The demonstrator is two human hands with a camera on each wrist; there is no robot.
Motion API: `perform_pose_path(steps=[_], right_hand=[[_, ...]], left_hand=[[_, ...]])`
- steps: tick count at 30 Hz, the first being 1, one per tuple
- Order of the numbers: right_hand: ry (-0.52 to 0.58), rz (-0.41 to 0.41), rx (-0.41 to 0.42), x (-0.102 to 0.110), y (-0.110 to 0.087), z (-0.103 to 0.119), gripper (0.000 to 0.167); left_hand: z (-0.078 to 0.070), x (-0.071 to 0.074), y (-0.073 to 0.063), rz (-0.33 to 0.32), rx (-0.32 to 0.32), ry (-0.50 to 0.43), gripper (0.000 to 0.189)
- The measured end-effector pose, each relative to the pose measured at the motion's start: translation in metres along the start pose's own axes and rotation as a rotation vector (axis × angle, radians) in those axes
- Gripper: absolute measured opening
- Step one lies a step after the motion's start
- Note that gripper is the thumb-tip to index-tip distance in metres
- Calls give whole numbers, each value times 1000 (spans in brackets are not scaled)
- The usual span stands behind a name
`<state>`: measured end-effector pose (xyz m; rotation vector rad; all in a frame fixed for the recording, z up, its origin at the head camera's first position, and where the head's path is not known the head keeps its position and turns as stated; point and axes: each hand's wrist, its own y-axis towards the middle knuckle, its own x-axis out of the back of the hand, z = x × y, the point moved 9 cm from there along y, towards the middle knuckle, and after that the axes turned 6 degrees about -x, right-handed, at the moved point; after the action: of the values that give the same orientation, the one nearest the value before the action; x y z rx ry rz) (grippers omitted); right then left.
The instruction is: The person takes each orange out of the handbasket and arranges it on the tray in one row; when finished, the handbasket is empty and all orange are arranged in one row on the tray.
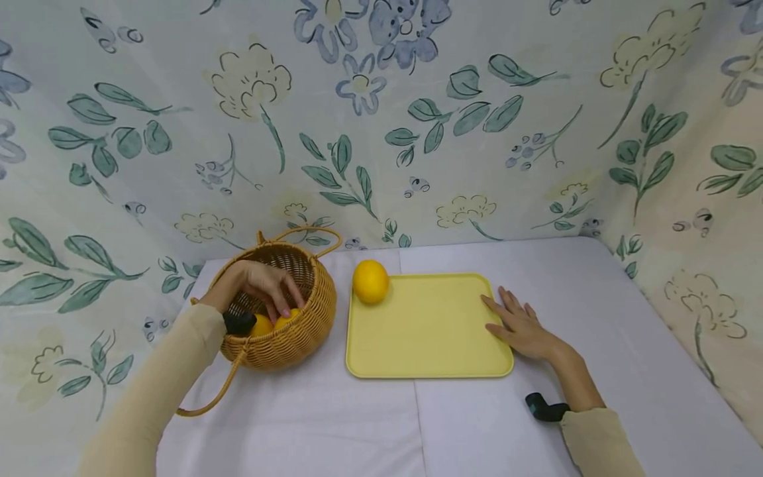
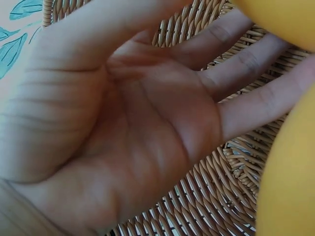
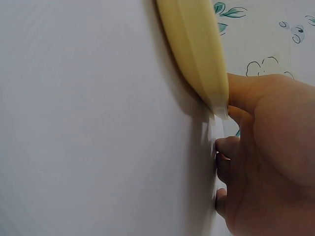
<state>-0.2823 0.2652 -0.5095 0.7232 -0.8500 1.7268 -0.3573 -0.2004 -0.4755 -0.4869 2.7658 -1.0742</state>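
My left hand [image 1: 271, 285] reaches down into a round wicker basket [image 1: 318, 318], its fingers curled over an orange [image 1: 289, 318]. From the left wrist, that orange [image 2: 283, 19] appears at the fingertips, and a second orange [image 2: 290, 172] lies close beside the hand. The second orange [image 1: 261, 326] also shows near the basket's front rim. On the right, my right hand [image 1: 524, 331] rests with spread fingers at the right edge of a pale yellow tray [image 1: 429, 331]. In the right wrist view, its thumb touches the tray's rim [image 3: 199, 54]. Another orange [image 1: 371, 281] sits at the tray's back left corner.
A white cloth [image 1: 298, 424] covers the table. The basket's handles [image 1: 208, 407] stick out at the front and the back. Floral fabric [image 1: 381, 132] hangs behind the table and along its sides.
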Motion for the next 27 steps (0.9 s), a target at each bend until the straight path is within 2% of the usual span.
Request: perform_pose_path(steps=[5,7,15,21,24,27], right_hand=[[3,-3,2,2,-2,1,68],[6,-4,2,2,-2,2,68],[0,-2,-3,0,-1,1,68],[1,0,-8,0,-1,1,68],[2,0,-7,0,-1,1,68],[3,-1,-6,0,-1,2,68]], left_hand=[[-4,-4,2,71,-62,56,25],[-6,-3,1,76,-92,72,24],[-15,12,-12,-70,-207,144,27],[-11,14,-15,-43,-188,149,45],[-10,13,-18,-30,-184,143,47],[-11,15,-20,-44,-197,156,48]])
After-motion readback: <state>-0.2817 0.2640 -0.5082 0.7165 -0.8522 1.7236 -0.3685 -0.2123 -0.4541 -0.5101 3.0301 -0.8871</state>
